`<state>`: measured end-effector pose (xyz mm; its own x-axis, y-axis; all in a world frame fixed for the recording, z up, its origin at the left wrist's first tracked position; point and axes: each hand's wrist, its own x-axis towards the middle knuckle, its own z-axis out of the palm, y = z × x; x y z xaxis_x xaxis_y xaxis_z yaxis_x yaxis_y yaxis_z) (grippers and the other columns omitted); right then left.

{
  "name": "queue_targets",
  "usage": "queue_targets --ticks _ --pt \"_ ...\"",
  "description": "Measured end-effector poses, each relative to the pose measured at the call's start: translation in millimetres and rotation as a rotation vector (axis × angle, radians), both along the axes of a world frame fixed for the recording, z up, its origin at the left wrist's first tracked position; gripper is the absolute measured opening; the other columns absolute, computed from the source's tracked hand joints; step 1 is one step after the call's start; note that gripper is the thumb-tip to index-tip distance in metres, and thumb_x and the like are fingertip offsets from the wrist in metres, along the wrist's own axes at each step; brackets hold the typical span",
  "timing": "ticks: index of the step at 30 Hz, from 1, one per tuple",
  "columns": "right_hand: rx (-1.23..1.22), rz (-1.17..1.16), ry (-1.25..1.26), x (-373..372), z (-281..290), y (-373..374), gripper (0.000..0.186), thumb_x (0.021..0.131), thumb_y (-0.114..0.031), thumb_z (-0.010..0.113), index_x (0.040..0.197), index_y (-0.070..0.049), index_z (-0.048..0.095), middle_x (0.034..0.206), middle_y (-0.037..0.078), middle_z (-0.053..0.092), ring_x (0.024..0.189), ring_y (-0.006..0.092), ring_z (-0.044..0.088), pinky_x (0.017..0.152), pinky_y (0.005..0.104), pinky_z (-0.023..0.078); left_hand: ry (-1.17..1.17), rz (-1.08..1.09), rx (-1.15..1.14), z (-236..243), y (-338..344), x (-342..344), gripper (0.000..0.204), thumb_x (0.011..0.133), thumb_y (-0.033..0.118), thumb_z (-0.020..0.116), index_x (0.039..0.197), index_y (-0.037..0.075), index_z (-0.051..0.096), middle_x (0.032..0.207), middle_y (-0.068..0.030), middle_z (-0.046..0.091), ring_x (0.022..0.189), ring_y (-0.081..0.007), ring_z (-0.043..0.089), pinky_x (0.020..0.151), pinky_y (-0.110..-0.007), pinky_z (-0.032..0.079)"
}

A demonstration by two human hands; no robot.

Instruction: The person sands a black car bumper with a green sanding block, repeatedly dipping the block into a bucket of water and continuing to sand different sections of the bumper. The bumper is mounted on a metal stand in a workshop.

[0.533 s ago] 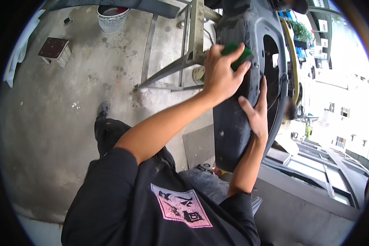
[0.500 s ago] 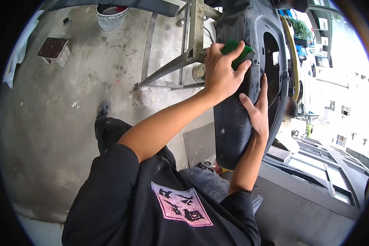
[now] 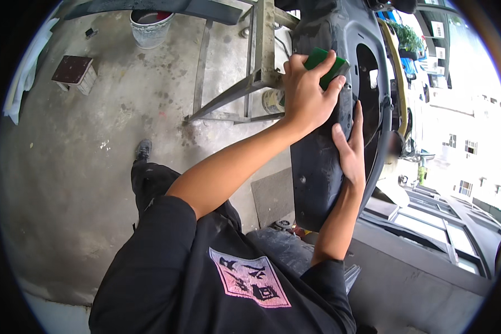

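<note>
A long dark grey car body panel (image 3: 320,170) with cut-out openings stretches away on my right, scuffed and dull along its surface. My left hand (image 3: 310,96) is closed round a green sanding block (image 3: 332,69) and presses it to the panel near a raised edge. The underside of the block is mostly hidden. Nearer to me, my right hand (image 3: 352,149) lies along the panel's edge, thumb apart from the stretched fingers. It touches the panel and holds no loose object.
A metal frame stand (image 3: 266,47) stands left of the panel, with a small tub (image 3: 273,102) beside it. Farther left are a bucket (image 3: 150,34) and a low stool (image 3: 74,72). A flat mat (image 3: 273,195) lies on the concrete floor near my legs.
My left hand has slid slightly right and away from me along the panel, with the sanding block still in it. My right hand stays on the panel almost unmoved.
</note>
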<state>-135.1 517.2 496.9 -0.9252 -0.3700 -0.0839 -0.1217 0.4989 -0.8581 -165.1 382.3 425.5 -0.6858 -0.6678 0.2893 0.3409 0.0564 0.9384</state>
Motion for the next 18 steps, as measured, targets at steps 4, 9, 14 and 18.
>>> queue_targets --ticks 4,9,14,18 --pt "0.113 0.008 0.109 -7 -13 20 0.066 0.106 -0.021 0.043 0.158 -0.001 0.008 0.158 0.020 0.025 0.146 0.0237 0.023 0.118 0.0316 0.016 0.126 -0.087 -0.027 -39 33 54 0.052 0.085 0.026 0.074 0.133 0.010 0.064 0.115 -0.0201 0.055 0.111 -0.0357 0.050 0.102 -0.043 0.037" --pt "0.080 0.009 0.032 -9 -10 17 0.061 0.108 -0.023 0.038 0.158 -0.002 0.010 0.158 0.018 0.027 0.145 0.0225 0.026 0.119 0.0333 0.018 0.052 0.006 -0.001 -14 20 24 0.049 0.087 0.027 0.073 0.132 0.012 0.064 0.113 -0.0211 0.053 0.106 -0.0367 0.047 0.094 -0.046 0.039" --pt "-0.006 0.003 0.027 -4 -6 8 0.060 0.108 -0.020 0.037 0.158 -0.001 0.008 0.159 0.018 0.024 0.145 0.0221 0.026 0.119 0.0323 0.019 0.204 -0.059 -0.031 -5 16 23 0.048 0.086 0.024 0.073 0.132 0.015 0.064 0.117 -0.0210 0.053 0.108 -0.0373 0.048 0.096 -0.045 0.039" --pt "-0.022 0.008 0.045 -11 -13 22 0.060 0.109 -0.022 0.036 0.159 -0.002 0.009 0.157 0.019 0.029 0.143 0.0221 0.030 0.118 0.0325 0.022 0.189 -0.181 -0.028 -20 29 62 0.052 0.086 0.025 0.074 0.135 0.016 0.062 0.120 -0.0220 0.050 0.111 -0.0370 0.048 0.097 -0.044 0.040"
